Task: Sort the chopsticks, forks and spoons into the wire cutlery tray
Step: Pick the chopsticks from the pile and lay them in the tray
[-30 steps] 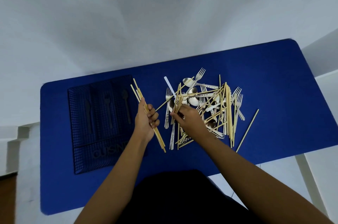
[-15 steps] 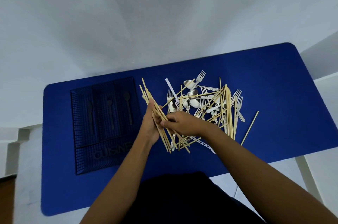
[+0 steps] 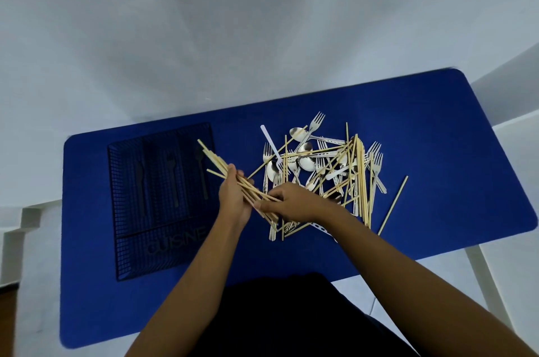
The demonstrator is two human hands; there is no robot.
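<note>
My left hand (image 3: pixel 233 199) grips a bundle of wooden chopsticks (image 3: pixel 215 159) that slants up-left toward the black wire cutlery tray (image 3: pixel 137 251). Against the bundle's lower end my right hand (image 3: pixel 291 202) pinches chopsticks, touching the left hand. A tangled pile of silver forks, spoons and more chopsticks (image 3: pixel 323 170) lies on the blue mat just right of both hands. The tray sits at the left with nothing in its compartments; utensil silhouettes mark its lanes.
The blue mat (image 3: pixel 437 137) covers a white table with walls close behind. One loose chopstick (image 3: pixel 393 205) lies right of the pile. A white handle (image 3: pixel 269 139) sticks out at the pile's top left. My dark clothing fills the bottom centre.
My right hand left the pile and came left to meet the left hand, adding chopsticks to the bundle. The bundle has grown and tilted further toward the tray.
</note>
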